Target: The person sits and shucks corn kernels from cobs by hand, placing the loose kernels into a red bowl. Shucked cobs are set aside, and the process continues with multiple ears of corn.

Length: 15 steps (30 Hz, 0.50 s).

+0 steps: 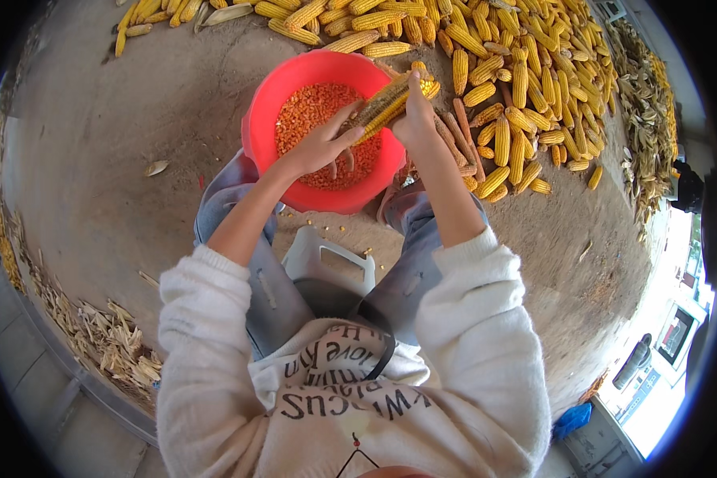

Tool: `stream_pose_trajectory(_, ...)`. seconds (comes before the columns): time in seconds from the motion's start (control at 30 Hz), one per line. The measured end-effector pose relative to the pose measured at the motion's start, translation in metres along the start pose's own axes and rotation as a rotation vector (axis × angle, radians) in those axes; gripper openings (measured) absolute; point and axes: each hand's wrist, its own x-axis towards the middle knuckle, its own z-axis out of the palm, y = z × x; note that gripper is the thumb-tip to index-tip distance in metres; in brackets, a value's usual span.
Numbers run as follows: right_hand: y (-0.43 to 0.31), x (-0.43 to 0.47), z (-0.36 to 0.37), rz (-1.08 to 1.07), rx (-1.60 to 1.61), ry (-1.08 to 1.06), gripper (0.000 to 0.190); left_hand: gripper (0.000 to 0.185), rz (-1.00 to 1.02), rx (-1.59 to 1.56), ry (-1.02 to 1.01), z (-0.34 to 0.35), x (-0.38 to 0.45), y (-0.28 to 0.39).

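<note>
A yellow ear of corn [388, 107] is tilted over the right part of a red plastic basin [262, 119]. Kernels are gone from a strip along its upper side, baring the cob; yellow rows remain beside it. My right hand [417, 116] grips the far end, thumb laid along the top. At the near end, my left hand [322, 146] has it between thumb and fingers, some of which hang spread above the kernels. Loose orange corn kernels [316, 110] cover the basin's bottom. The basin sits between my knees.
A large heap of corn ears [532, 89] spreads over the floor ahead and right. Several bare cobs [454, 140] lie right of the basin. Under me is a pale plastic stool [303, 257]. Dry husks [104, 337] line the left wall; more husks [636, 101] lie far right.
</note>
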Motion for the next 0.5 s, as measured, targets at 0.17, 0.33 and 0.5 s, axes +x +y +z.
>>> stream_pose_trajectory(0.17,0.005,0.004,-0.004,-0.028,-0.028,-0.047,0.052,0.051,0.355,0.387,0.182,0.001,0.012,-0.042)
stream_pose_trajectory(0.33,0.008,0.007,-0.005,0.010,-0.025,-0.031,0.052,0.047,0.228,0.381,0.205,-0.004,0.010,-0.033)
stream_pose_trajectory(0.5,0.005,0.006,-0.008,0.023,-0.014,-0.028,0.052,0.047,-0.044,0.086,0.027,0.002,-0.008,-0.010)
